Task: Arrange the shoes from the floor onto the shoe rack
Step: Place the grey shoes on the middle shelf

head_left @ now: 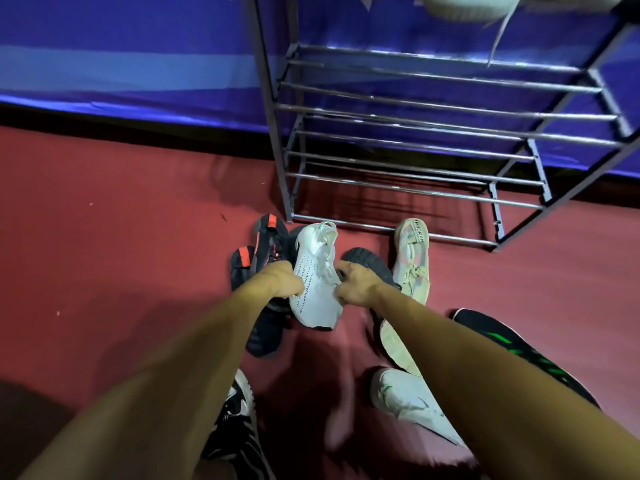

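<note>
Evidently, in the head view, the white shoe (317, 282) lay on the red floor (104, 237) between both hands, its long axis pointing away from the person, collar end toward the shoe rack (415, 109). The left hand (282, 282) clenched on the shoe's left flank, beside the black-and-red shoes (266, 244). The right hand (358, 284) curled at its right flank and over a dark shoe (367, 265); which one it grasped could not be told. The rack stood just ahead and rightward, its bars crosswise to the shoe, so the carry looked short.
</note>
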`<action>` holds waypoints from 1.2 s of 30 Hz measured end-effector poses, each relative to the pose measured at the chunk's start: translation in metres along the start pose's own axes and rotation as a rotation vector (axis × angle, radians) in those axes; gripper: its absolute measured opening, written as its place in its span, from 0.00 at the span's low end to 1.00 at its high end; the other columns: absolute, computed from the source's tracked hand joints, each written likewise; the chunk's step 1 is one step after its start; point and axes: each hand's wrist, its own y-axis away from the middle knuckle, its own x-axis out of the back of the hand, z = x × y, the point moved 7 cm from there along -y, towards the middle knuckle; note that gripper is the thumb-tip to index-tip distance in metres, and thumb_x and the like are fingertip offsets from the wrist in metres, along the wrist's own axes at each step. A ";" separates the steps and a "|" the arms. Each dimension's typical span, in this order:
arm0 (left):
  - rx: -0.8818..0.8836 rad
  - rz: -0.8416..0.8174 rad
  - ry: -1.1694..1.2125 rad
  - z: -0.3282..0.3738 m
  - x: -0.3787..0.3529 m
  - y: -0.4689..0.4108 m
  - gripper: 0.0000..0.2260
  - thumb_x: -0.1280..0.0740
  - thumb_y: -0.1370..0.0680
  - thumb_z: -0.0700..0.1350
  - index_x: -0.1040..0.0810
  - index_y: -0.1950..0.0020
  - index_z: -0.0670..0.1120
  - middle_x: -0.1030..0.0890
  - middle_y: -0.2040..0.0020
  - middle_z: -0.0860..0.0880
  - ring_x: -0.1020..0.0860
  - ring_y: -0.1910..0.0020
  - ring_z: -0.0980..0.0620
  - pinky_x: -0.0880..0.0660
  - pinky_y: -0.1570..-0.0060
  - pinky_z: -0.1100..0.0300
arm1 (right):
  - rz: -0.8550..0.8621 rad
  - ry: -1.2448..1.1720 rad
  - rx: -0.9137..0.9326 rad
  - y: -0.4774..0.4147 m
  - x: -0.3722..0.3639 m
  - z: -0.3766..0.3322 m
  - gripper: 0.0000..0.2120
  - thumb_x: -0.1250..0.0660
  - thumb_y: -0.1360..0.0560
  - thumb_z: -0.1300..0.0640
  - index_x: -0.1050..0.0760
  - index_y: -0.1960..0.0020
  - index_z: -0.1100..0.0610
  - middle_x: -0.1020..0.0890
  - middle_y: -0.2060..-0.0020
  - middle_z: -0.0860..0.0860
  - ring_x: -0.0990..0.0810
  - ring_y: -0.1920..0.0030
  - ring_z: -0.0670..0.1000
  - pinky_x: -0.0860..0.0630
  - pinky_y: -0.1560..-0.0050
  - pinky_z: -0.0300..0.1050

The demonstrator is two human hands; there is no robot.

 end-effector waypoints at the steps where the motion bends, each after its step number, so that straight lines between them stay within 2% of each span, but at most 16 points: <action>1: -0.009 0.003 -0.015 0.005 0.005 0.005 0.04 0.31 0.29 0.42 0.24 0.60 0.43 0.21 0.64 0.47 0.24 0.66 0.50 0.30 0.67 0.62 | 0.017 -0.011 0.012 0.004 0.006 -0.004 0.14 0.35 0.32 0.67 0.25 0.52 0.51 0.22 0.62 0.48 0.22 0.57 0.52 0.28 0.67 0.37; 3: -0.013 -0.009 -0.040 0.014 0.015 0.017 0.05 0.32 0.30 0.40 0.25 0.65 0.43 0.23 0.70 0.48 0.27 0.72 0.51 0.32 0.71 0.64 | 0.047 -0.051 0.039 0.015 0.013 -0.014 0.15 0.35 0.36 0.66 0.26 0.55 0.49 0.19 0.61 0.52 0.20 0.58 0.56 0.23 0.65 0.45; 5: -0.006 -0.031 -0.061 0.019 0.029 0.030 0.06 0.32 0.29 0.39 0.25 0.66 0.43 0.24 0.72 0.48 0.29 0.75 0.52 0.34 0.76 0.68 | 0.059 -0.084 0.064 0.019 0.019 -0.021 0.19 0.37 0.41 0.65 0.25 0.53 0.49 0.18 0.60 0.56 0.19 0.61 0.60 0.20 0.65 0.54; 7: 0.001 -0.052 -0.084 0.024 0.044 0.044 0.06 0.31 0.28 0.37 0.25 0.64 0.42 0.26 0.71 0.47 0.30 0.76 0.52 0.33 0.76 0.68 | 0.048 -0.102 0.106 0.031 0.028 -0.037 0.19 0.36 0.38 0.67 0.25 0.51 0.50 0.20 0.64 0.54 0.23 0.66 0.55 0.25 0.72 0.47; 8: 0.005 -0.059 -0.095 0.027 0.051 0.051 0.05 0.31 0.27 0.37 0.25 0.63 0.41 0.26 0.70 0.46 0.30 0.76 0.51 0.33 0.75 0.67 | 0.036 -0.108 0.121 0.038 0.033 -0.047 0.19 0.36 0.36 0.69 0.25 0.50 0.51 0.21 0.65 0.53 0.25 0.67 0.54 0.27 0.70 0.44; 11: 0.032 -0.069 -0.171 0.036 0.074 0.066 0.05 0.31 0.27 0.37 0.25 0.62 0.39 0.26 0.68 0.43 0.30 0.73 0.49 0.33 0.70 0.63 | 0.014 -0.118 0.187 0.054 0.049 -0.070 0.18 0.35 0.34 0.73 0.27 0.53 0.53 0.24 0.64 0.58 0.27 0.64 0.54 0.30 0.64 0.48; 13: 0.062 -0.101 -0.175 0.039 0.087 0.073 0.04 0.31 0.26 0.38 0.24 0.56 0.38 0.26 0.67 0.43 0.29 0.70 0.48 0.31 0.65 0.60 | 0.024 -0.133 0.201 0.065 0.060 -0.081 0.18 0.36 0.34 0.74 0.28 0.54 0.52 0.26 0.63 0.59 0.29 0.63 0.55 0.32 0.63 0.50; 16: 0.074 -0.128 -0.133 0.045 0.107 0.087 0.08 0.30 0.26 0.39 0.23 0.50 0.38 0.25 0.66 0.44 0.28 0.67 0.48 0.30 0.61 0.57 | 0.018 -0.152 0.224 0.084 0.078 -0.098 0.18 0.36 0.35 0.72 0.26 0.51 0.55 0.25 0.63 0.59 0.29 0.62 0.55 0.33 0.63 0.50; 20: 0.002 -0.075 -0.104 0.064 0.137 0.111 0.04 0.31 0.24 0.38 0.26 0.57 0.41 0.27 0.67 0.45 0.31 0.69 0.51 0.36 0.68 0.62 | 0.064 -0.180 0.287 0.109 0.110 -0.124 0.19 0.37 0.33 0.74 0.25 0.45 0.60 0.24 0.64 0.58 0.27 0.66 0.54 0.31 0.64 0.48; 23: -0.063 -0.011 -0.008 0.079 0.159 0.124 0.04 0.31 0.25 0.38 0.25 0.55 0.41 0.26 0.65 0.44 0.28 0.66 0.48 0.30 0.63 0.60 | 0.141 -0.205 0.331 0.121 0.134 -0.140 0.18 0.39 0.30 0.76 0.25 0.43 0.62 0.24 0.69 0.54 0.25 0.75 0.46 0.31 0.71 0.40; 25: -0.121 0.051 0.069 0.089 0.176 0.135 0.03 0.33 0.24 0.38 0.25 0.57 0.42 0.24 0.67 0.45 0.27 0.70 0.50 0.33 0.69 0.63 | 0.217 -0.225 0.368 0.125 0.150 -0.149 0.18 0.39 0.28 0.75 0.23 0.42 0.62 0.22 0.68 0.53 0.25 0.74 0.44 0.31 0.73 0.36; 26: -0.147 0.074 0.114 0.092 0.183 0.139 0.03 0.34 0.24 0.39 0.26 0.57 0.43 0.24 0.68 0.46 0.27 0.71 0.51 0.35 0.72 0.64 | 0.251 -0.249 0.386 0.124 0.156 -0.151 0.19 0.39 0.28 0.75 0.22 0.41 0.62 0.20 0.64 0.55 0.22 0.70 0.46 0.28 0.72 0.35; 28: -0.177 0.052 0.254 0.094 0.188 0.140 0.03 0.35 0.25 0.40 0.28 0.56 0.44 0.27 0.71 0.47 0.28 0.75 0.52 0.36 0.73 0.64 | 0.290 -0.316 0.417 0.120 0.162 -0.154 0.21 0.38 0.28 0.75 0.21 0.39 0.61 0.16 0.54 0.56 0.18 0.57 0.51 0.21 0.60 0.37; 31: -0.188 -0.023 0.502 0.093 0.186 0.130 0.12 0.36 0.25 0.36 0.29 0.45 0.48 0.29 0.62 0.46 0.27 0.73 0.52 0.33 0.73 0.63 | 0.380 -0.300 0.420 0.106 0.171 -0.152 0.23 0.35 0.30 0.67 0.19 0.39 0.51 0.14 0.50 0.50 0.15 0.48 0.52 0.20 0.41 0.48; 34: -0.237 -0.004 0.661 0.102 0.190 0.122 0.23 0.39 0.26 0.30 0.27 0.38 0.53 0.26 0.54 0.45 0.28 0.63 0.51 0.31 0.70 0.62 | 0.427 -0.265 0.431 0.097 0.177 -0.152 0.25 0.32 0.36 0.52 0.20 0.39 0.45 0.14 0.51 0.45 0.16 0.48 0.49 0.22 0.39 0.52; 36: -0.262 0.034 0.728 0.108 0.195 0.120 0.27 0.42 0.26 0.27 0.26 0.38 0.55 0.24 0.49 0.46 0.29 0.60 0.51 0.32 0.68 0.62 | 0.432 -0.273 0.453 0.096 0.180 -0.157 0.25 0.30 0.33 0.55 0.21 0.36 0.48 0.15 0.50 0.45 0.17 0.49 0.47 0.22 0.40 0.47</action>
